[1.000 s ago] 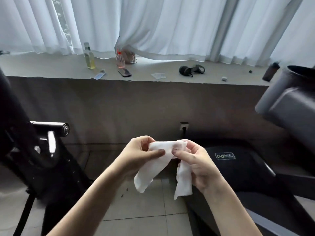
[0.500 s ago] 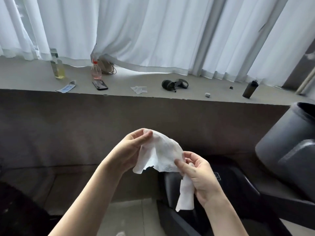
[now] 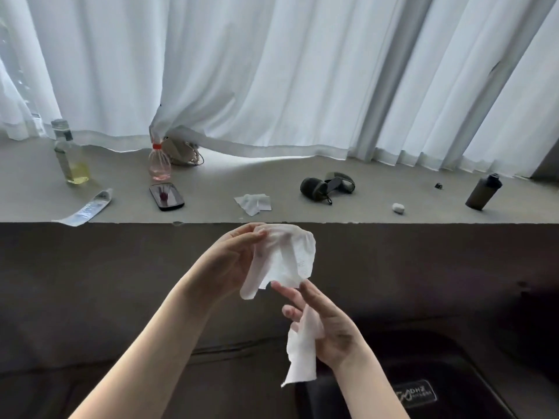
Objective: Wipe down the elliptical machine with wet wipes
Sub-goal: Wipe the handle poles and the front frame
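The wet wipe (image 3: 287, 258) is up in front of me, below the ledge's front edge, a thin, limp white sheet, faintly see-through and creased into soft folds, with one corner drooping to a rounded tip. My left hand (image 3: 230, 261) pinches its top edge between thumb and fingertips, the other fingers loosely curved behind it. Below it hangs a second strip (image 3: 302, 355) of the same damp white fabric, narrower and ragged at the bottom, which my right hand (image 3: 332, 334) grips against the palm while the index and middle fingers (image 3: 314, 297) reach up almost straight, the index tip just touching the upper sheet's lower edge. Whether the two pieces are joined I cannot tell. Under my right wrist lies the elliptical machine (image 3: 453, 358), a smooth black moulded housing bearing a small logo plate. Beyond my hands runs a matt grey ledge (image 3: 378, 182) with a crumpled wipe (image 3: 252, 203), a glossy black phone (image 3: 166, 196), a clear bottle (image 3: 159, 164) with a red cap and a dark cylindrical flask (image 3: 484, 192), all before pleated white curtains (image 3: 272, 71). Half a second ago my right thumb and forefinger pinched the upper sheet's lower edge; now they have let it go, and my view has tipped upward, so the ledge sits lower in sight.
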